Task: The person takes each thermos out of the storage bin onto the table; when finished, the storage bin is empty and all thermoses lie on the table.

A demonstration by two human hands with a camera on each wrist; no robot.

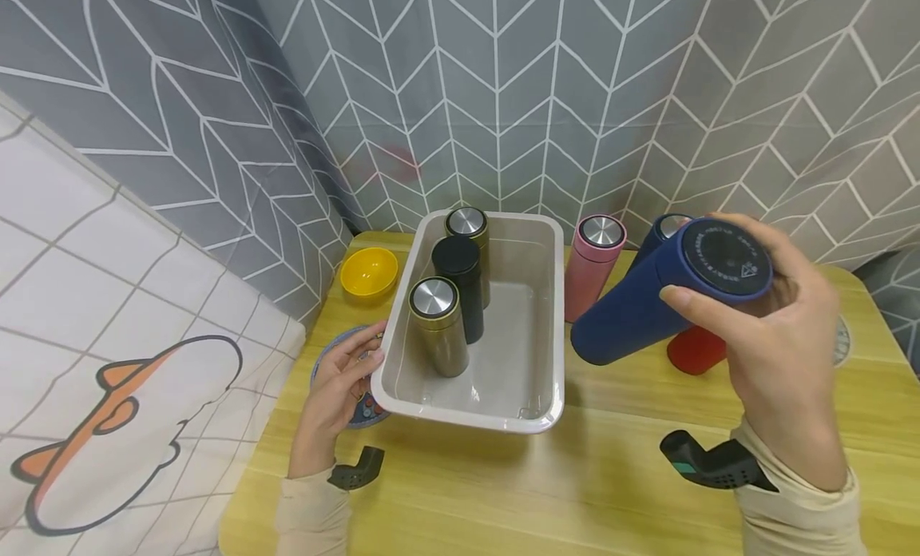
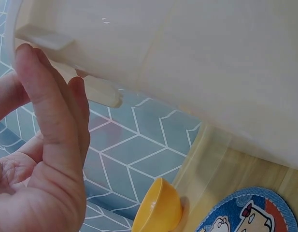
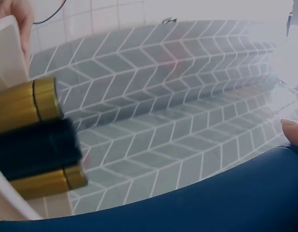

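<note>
My right hand (image 1: 794, 356) grips a dark blue thermos bottle (image 1: 636, 312) near its black base, thumb on one side and fingers round the back. The bottle is tilted, base up toward the head camera, the other end pointing down-left beside the bin. My left hand (image 1: 338, 392) holds the left rim of a beige plastic bin (image 1: 513, 424); its fingers (image 2: 49, 96) lie along the outside under the rim. Inside the bin stand a gold thermos (image 1: 442, 340) in front, a black one (image 1: 460, 272) and another gold one (image 1: 474, 224) at the back.
Right of the bin stand a pink thermos (image 1: 592, 268), a second dark blue one (image 1: 657, 232) and a red one (image 1: 695, 350), partly hidden by the held bottle. A yellow bowl (image 1: 369, 272) and a round cartoon mat (image 2: 250, 212) lie left on the wooden table (image 1: 618, 468).
</note>
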